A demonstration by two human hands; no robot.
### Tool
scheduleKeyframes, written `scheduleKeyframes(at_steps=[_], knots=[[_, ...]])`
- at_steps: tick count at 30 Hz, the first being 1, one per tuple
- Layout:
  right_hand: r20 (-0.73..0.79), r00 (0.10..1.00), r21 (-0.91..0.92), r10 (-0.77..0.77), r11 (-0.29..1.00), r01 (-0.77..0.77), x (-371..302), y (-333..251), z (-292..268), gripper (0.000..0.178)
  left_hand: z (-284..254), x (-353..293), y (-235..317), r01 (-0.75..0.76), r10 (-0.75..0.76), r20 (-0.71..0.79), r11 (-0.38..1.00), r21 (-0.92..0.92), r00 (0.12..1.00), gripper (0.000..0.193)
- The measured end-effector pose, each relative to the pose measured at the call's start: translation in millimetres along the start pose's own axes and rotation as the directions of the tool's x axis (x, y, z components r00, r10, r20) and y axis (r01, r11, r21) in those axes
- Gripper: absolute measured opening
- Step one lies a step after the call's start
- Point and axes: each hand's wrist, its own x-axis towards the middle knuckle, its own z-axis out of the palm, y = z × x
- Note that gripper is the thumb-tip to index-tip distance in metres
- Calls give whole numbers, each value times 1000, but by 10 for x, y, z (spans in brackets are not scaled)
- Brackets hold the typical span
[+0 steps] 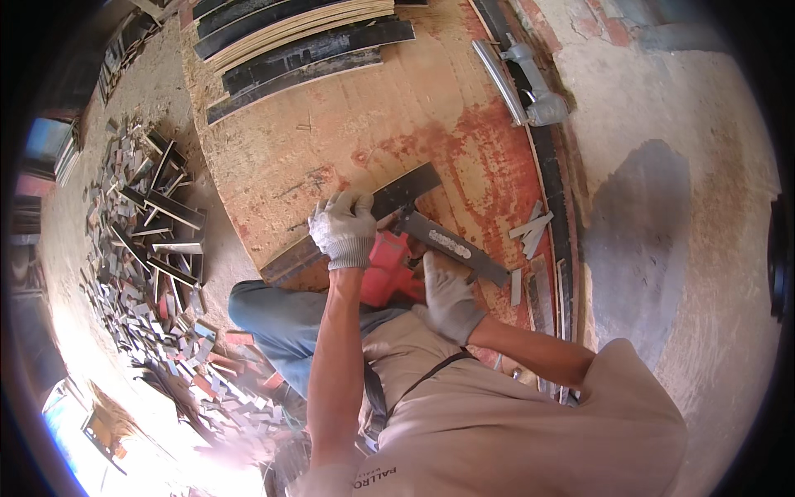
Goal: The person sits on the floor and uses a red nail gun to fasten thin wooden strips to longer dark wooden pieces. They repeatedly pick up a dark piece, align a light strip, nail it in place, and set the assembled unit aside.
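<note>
My left hand [343, 225], in a pale work glove, presses its curled fingers over a long black-faced wood strip [407, 189] that lies across the near part of the work table. My right hand [452, 300], gloved too, is closed at the back of a red nail gun [386, 267]; its grip on the handle is partly hidden. The gun's long dark magazine [455, 247] points to the right. Its nose meets the near edge of the strip, just right of my left hand.
Stacked black-faced strips [306, 62] lie at the table's far end. A second, grey nail gun [537, 91] rests on the right edge near a metal bar [499, 83]. Small offcuts [532, 228] lie at the right. Scrap wood [157, 240] is heaped on the floor at left.
</note>
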Motion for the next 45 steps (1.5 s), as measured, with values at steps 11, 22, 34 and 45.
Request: scheduleKeyframes(at_steps=[11,22,34,45], knots=[[93,992,390,89,913,-118,-70,118,-503,83,18,-9,18,19,-19,-10,999,51,1000,19],[419,847,748,326,404,-526,331,591,-1944,17,10,-31,4,36,-35,-15,998,56,999,19],[426,857,756,289,407,-513,602,616,-1864,14,2,-28,-7,-37,39,-58,999,37,998,18],[374,926,744,48,580,-331,555,515,-1796,12,15,-29,-40,-25,26,-24,999,41,999,17]])
